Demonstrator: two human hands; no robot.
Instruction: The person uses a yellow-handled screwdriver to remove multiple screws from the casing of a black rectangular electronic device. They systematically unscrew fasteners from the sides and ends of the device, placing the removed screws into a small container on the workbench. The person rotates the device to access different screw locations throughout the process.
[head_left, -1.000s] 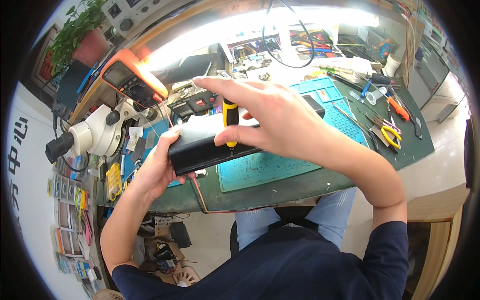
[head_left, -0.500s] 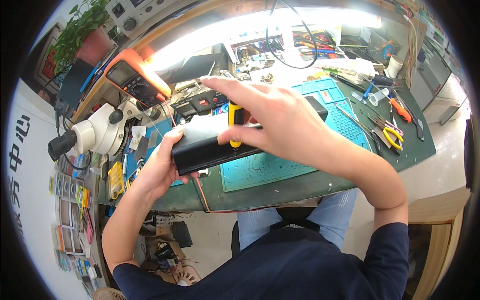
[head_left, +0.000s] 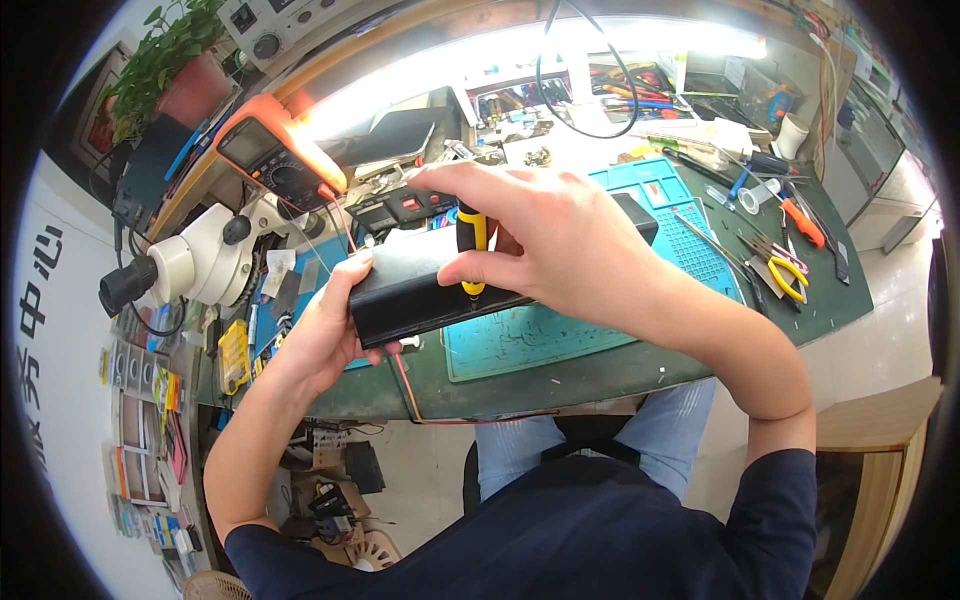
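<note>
My left hand (head_left: 338, 318) grips the left end of a long black box-shaped case (head_left: 400, 298), thumb on top and fingertips beneath. The case is held above the bench, slanting up toward the right. My right hand (head_left: 560, 238) is closed round a yellow and black screwdriver (head_left: 471, 240), thumb on its near side and index finger reaching over its top. The screwdriver stands nearly upright, its lower end at the front side of the case. Whether its tip sits in a screw is too small to tell. My right hand hides much of the case's middle.
Under the case lies a teal work mat (head_left: 540, 345) on the dark green bench (head_left: 630, 380). An orange multimeter (head_left: 270, 155) and a white microscope (head_left: 200, 258) stand at left. Yellow-handled pliers (head_left: 788, 275) and an orange-handled screwdriver (head_left: 801, 220) lie at right. Red leads (head_left: 405, 385) hang near the front edge.
The screwdriver's handle appears slightly turned, with more black facing me. Both hands keep their hold, and the case stays nearly in place.
</note>
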